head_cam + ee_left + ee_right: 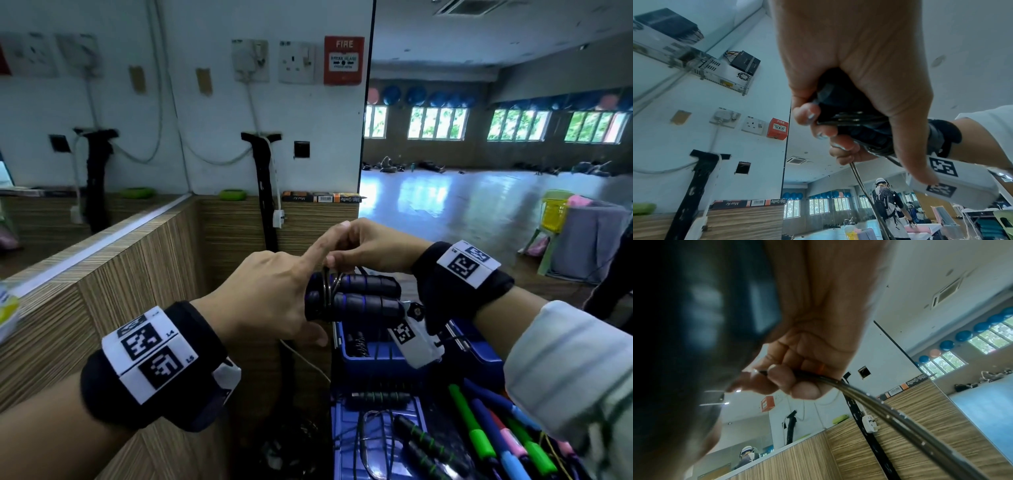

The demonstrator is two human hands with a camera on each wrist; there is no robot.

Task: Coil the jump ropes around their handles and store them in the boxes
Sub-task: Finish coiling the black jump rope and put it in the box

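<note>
A jump rope's two black foam handles with purple rings (pixel 363 296) lie side by side in my left hand (pixel 291 308), which grips their left ends with the index finger pointing up. Dark cord loops (pixel 330 284) wrap round the handles near that grip. My right hand (pixel 346 253) is just above and pinches the cord. In the left wrist view my left hand (pixel 828 129) curls round the handles (pixel 851 116), and loose cord (pixel 865 186) hangs down. The right wrist view shows my right hand (pixel 777 378) pinching the doubled cord (pixel 900 415). A blue box (pixel 376 368) holding coiled ropes sits right below.
A second blue box (pixel 346 431) nearer me holds black ropes with green rings. Loose ropes with green, blue and pink handles (pixel 496 442) lie at the lower right. A wood-panelled counter (pixel 137 291) runs along the left, with a black pole (pixel 267 205) against it.
</note>
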